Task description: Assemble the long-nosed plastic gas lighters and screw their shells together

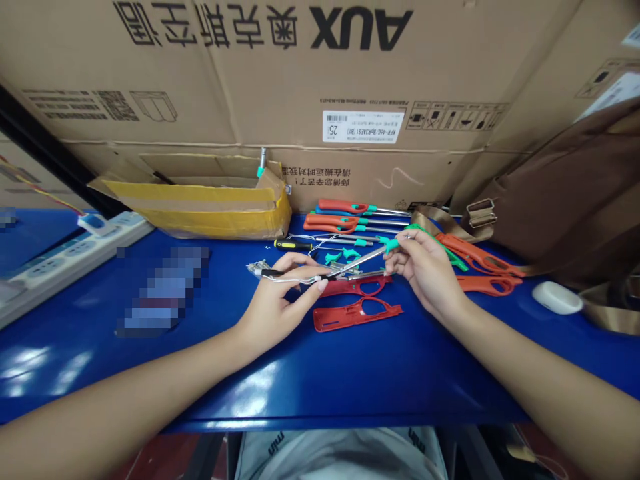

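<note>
Between my two hands slants a thin metal lighter tube (363,259) with a green collar near its upper end. My left hand (280,300) pinches its lower end, where a black part and white wires (295,280) lie along the fingers. My right hand (425,270) is closed on the other end, at the green collar (391,245). Below them on the table lie two red lighter shell halves (357,315), the farther one partly behind my left fingers. Small green triggers (343,256) and metal parts rest just behind the tube.
Assembled orange lighters (335,222) lie toward the back beside a yellow-black screwdriver (293,245). Orange shells (487,285) and a white oval object (557,297) are at right. An open taped carton (200,210) and a power strip (75,260) stand left. Large cardboard boxes (250,120) wall the back.
</note>
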`<state>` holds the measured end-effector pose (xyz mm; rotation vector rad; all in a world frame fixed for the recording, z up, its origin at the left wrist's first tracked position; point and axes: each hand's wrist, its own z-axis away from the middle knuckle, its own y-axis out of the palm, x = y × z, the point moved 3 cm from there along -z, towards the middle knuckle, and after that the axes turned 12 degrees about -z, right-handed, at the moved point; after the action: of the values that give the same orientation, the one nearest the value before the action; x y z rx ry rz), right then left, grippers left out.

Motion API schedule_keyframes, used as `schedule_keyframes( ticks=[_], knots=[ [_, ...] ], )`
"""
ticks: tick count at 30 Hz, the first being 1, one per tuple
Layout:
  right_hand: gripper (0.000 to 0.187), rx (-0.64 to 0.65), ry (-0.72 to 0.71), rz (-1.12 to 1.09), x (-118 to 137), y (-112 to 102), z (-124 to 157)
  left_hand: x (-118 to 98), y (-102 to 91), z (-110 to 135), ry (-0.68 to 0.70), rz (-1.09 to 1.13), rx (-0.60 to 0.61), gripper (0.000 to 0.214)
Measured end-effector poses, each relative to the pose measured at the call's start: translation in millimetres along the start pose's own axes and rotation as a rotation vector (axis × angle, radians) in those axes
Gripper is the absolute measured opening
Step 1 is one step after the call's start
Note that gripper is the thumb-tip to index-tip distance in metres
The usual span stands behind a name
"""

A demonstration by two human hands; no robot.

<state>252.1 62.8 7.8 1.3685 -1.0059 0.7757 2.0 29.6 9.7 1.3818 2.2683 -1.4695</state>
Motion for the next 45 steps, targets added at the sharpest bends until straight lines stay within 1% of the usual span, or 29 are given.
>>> schedule_keyframes(
  ticks=[2,5,9,15,18,20,24,26,29,30,32,35,37,39,42,45],
  knots=[
    [0.020,-0.044,0.001,-0.026,-0.2,-2.9,-1.9,1.7,0.8,-1.3,-0.043,0.037,-0.019,0.020],
    [0.016,-0.081,-0.028,-0.065,0.6,-7.5,-5.3,8.7,2.6,-3.8,-0.143,0.124,-0.055,0.018],
    [0.018,-0.100,-0.079,-0.104,2.9,-13.1,-9.2,19.9,6.2,-6.0,-0.257,0.205,-0.058,0.026],
    [0.020,-0.119,-0.115,-0.123,3.7,-15.9,-12.0,21.8,8.7,-6.0,-0.301,0.291,-0.018,0.030],
    [0.022,-0.109,-0.115,-0.098,2.8,-15.5,-11.8,20.9,9.8,-4.8,-0.323,0.349,-0.022,0.031],
    [0.018,-0.091,-0.108,-0.061,2.7,-14.5,-11.0,20.7,10.4,-4.2,-0.336,0.362,-0.023,0.032],
    [0.015,-0.003,-0.048,0.045,4.9,-8.5,-8.4,20.5,10.2,-3.8,-0.346,0.370,-0.019,0.031],
    [0.015,0.063,-0.010,0.120,7.4,-4.7,-7.2,20.5,9.9,-3.6,-0.351,0.380,-0.022,0.029],
    [0.021,0.220,-0.004,0.359,11.8,-0.2,-5.7,20.3,9.6,-3.4,-0.357,0.392,-0.027,0.029],
    [0.024,0.284,-0.025,0.465,13.0,0.5,-5.0,20.1,9.6,-3.4,-0.356,0.391,-0.028,0.028],
    [0.026,0.382,-0.126,0.681,15.6,0.1,-3.2,19.5,9.4,-3.5,-0.349,0.378,-0.028,0.028],
    [0.018,0.464,-0.333,0.997,17.1,-1.6,1.2,17.7,9.0,-3.8,-0.317,0.340,-0.015,0.025],
    [0.010,0.508,-0.424,1.151,15.1,-0.4,5.6,15.9,8.4,-4.1,-0.286,0.306,-0.013,0.025],
    [0.008,0.564,-0.470,1.246,11.2,4.5,11.7,13.7,8.4,-4.1,-0.271,0.294,-0.012,0.023],
    [0.009,0.634,-0.526,1.332,5.1,16.9,23.4,8.8,11.1,-3.1,-0.285,0.356,0.018,0.019],
    [0.011,0.696,-0.561,1.348,-0.5,28.7,35.2,2.0,15.3,-0.7,-0.307,0.450,0.060,0.019]
  ],
)
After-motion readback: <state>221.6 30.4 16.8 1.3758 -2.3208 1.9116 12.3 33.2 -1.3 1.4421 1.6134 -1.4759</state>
